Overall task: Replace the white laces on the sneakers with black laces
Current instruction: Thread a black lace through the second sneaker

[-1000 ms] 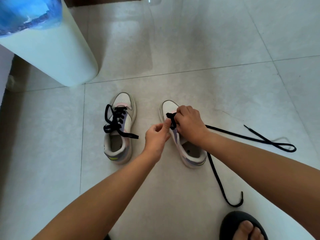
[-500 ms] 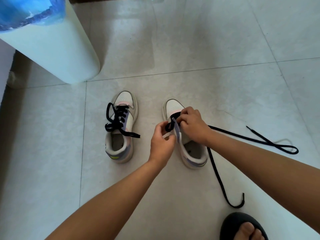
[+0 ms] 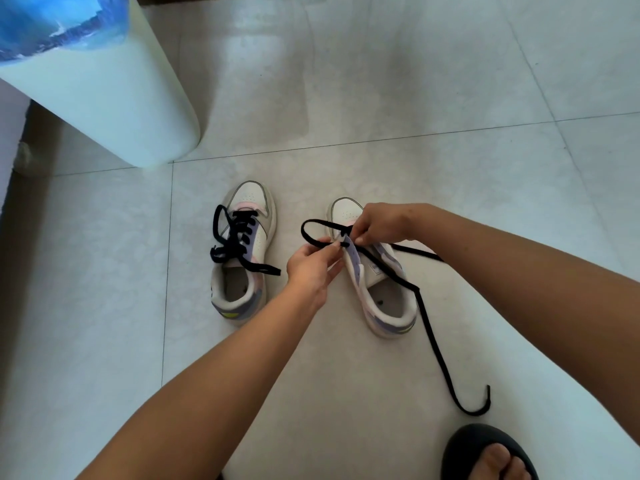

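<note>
At the upper left a white water dispenser (image 3: pixel 114 98) stands on the tiled floor (image 3: pixel 450 98), carrying a blue water bottle (image 3: pixel 52 26) on top. Two sneakers stand side by side, toes pointing away from the person, heels toward them. The left sneaker (image 3: pixel 242 258) is already laced in black, ends loose. The right sneaker (image 3: pixel 374 271) leans slightly, its long axis running toe-far to heel-near. The left hand (image 3: pixel 311 268) pinches a loop of the black lace (image 3: pixel 433 341) beside the lower eyelets; the right hand (image 3: pixel 381 223) pinches the lace at the tongue. The lace's free end trails across the floor toward a black slipper (image 3: pixel 485 452).
</note>
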